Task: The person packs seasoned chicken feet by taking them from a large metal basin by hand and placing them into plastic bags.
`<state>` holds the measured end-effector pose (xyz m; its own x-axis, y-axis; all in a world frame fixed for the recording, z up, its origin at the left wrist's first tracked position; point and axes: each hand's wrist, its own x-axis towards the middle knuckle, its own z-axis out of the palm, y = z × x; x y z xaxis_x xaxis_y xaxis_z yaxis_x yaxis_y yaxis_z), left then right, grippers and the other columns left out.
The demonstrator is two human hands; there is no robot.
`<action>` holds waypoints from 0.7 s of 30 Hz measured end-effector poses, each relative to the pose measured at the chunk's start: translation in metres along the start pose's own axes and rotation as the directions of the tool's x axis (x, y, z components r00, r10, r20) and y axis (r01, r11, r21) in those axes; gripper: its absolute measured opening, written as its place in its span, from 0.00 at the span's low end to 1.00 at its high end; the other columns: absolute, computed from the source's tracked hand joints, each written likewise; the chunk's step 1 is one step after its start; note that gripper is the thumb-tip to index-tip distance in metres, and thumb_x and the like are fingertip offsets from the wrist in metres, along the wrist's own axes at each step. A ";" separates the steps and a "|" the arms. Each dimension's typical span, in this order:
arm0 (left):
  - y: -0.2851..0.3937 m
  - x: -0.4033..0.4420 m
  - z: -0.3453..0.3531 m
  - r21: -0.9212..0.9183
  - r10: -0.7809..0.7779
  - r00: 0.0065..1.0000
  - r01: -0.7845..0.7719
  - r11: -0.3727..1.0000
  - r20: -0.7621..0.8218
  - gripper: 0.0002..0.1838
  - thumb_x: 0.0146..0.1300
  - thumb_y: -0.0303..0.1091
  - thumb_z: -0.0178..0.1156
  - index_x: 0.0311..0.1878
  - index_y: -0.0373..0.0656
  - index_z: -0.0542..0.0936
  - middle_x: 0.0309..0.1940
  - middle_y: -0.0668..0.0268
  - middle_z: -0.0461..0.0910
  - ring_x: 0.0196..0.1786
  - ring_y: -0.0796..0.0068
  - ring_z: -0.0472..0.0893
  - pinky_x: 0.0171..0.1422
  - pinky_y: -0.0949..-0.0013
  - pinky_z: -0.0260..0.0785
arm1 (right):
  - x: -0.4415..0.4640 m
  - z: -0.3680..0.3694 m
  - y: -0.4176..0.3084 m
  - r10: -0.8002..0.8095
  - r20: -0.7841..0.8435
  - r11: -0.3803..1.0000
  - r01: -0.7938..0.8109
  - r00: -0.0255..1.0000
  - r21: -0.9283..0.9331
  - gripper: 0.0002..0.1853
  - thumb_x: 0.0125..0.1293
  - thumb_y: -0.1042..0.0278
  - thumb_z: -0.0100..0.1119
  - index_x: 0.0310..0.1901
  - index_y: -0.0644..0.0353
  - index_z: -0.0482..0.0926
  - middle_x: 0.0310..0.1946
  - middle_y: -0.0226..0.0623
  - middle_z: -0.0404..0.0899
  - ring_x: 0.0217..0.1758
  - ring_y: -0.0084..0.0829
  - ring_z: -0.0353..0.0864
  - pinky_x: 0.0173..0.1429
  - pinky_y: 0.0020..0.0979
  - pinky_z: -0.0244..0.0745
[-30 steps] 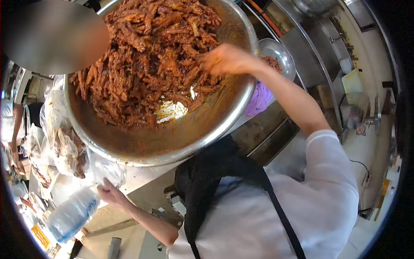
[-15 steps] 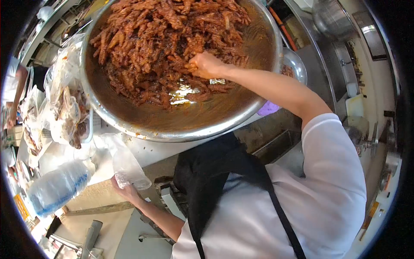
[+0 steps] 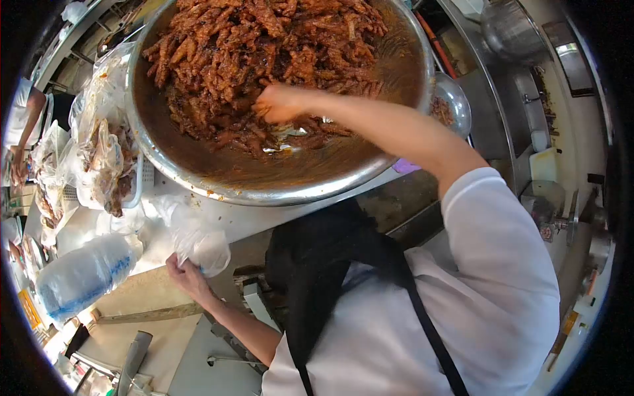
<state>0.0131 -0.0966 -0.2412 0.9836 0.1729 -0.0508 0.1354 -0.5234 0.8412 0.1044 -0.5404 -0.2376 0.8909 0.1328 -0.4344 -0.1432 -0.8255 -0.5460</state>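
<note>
A large metal basin (image 3: pixel 277 197) is heaped with glossy brown-red chicken feet (image 3: pixel 224 72), with oily sauce along its inner wall. My right hand (image 3: pixel 281 103) reaches down into the near side of the pile. Its fingers are bent in around chicken feet, though motion blurs them and the tips are hidden. Below the basin's left rim, my left hand (image 3: pixel 188 274) holds a thin clear plastic bag (image 3: pixel 201 244) near the table edge, fingers closed on its lower left side.
Left of the basin, bagged food (image 3: pixel 105 158) fills a white basket (image 3: pixel 140 188). A wrapped clear plastic bundle (image 3: pixel 89 274) lies at the table's edge. A smaller metal bowl (image 3: pixel 456 99) stands right of the basin. Another person's arm (image 3: pixel 30 125) shows at far left.
My right hand has moved left and slightly down within the pile. The plastic bag in my left hand has shifted and puffed out a little; that hand has risen slightly.
</note>
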 end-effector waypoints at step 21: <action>0.033 0.010 0.007 0.195 0.078 0.959 -0.025 0.981 -0.271 0.14 0.62 0.36 0.56 0.46 0.35 0.77 0.22 0.65 0.71 0.25 0.75 0.66 0.29 0.68 0.60 | -0.018 0.071 -0.017 0.438 -0.026 0.898 -0.435 0.899 0.068 0.22 0.59 0.59 0.61 0.44 0.71 0.74 0.44 0.56 0.78 0.48 0.49 0.79 0.52 0.42 0.75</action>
<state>0.0285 -0.1175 -0.2179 0.9219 0.3516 0.1630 0.1318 -0.6801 0.7212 0.0598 -0.4895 -0.2710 0.7492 -0.2559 -0.6110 -0.5457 -0.7613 -0.3502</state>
